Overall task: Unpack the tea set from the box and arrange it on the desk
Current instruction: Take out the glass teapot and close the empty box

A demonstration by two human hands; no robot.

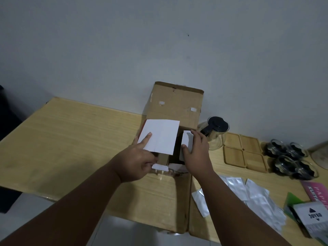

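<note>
A: Where does the box sit?

B: The cardboard box [174,110] stands open at the middle of the desk [71,139], its back flap upright near the desk's far edge and its front flap lying flat toward the near edge. Inside is one inner carton with two white flaps.

A: And the two hands?

B: The left hand [137,161] holds the large white flap [159,136], forefinger stretched flat on top of it and the other fingers curled beneath. The right hand [197,151] grips the small white flap [187,140] on the right side of the opening, thumb on the near edge and fingers over the far edge.

A: What is already out?

B: One glass teapot [215,134] with a black lid stands just right of the box. Beside it lie four wooden coasters [245,151] in a two-by-two square. Further toward the right edge are four glass cups [291,158], also two by two, each with something dark inside; the dim light makes it hard to tell what.

A: Anything else?

B: Near the front right corner lie several crumpled plastic bags [248,197], one pink booklet [317,191] and one white packet [314,216] printed "JOYKO".
</note>
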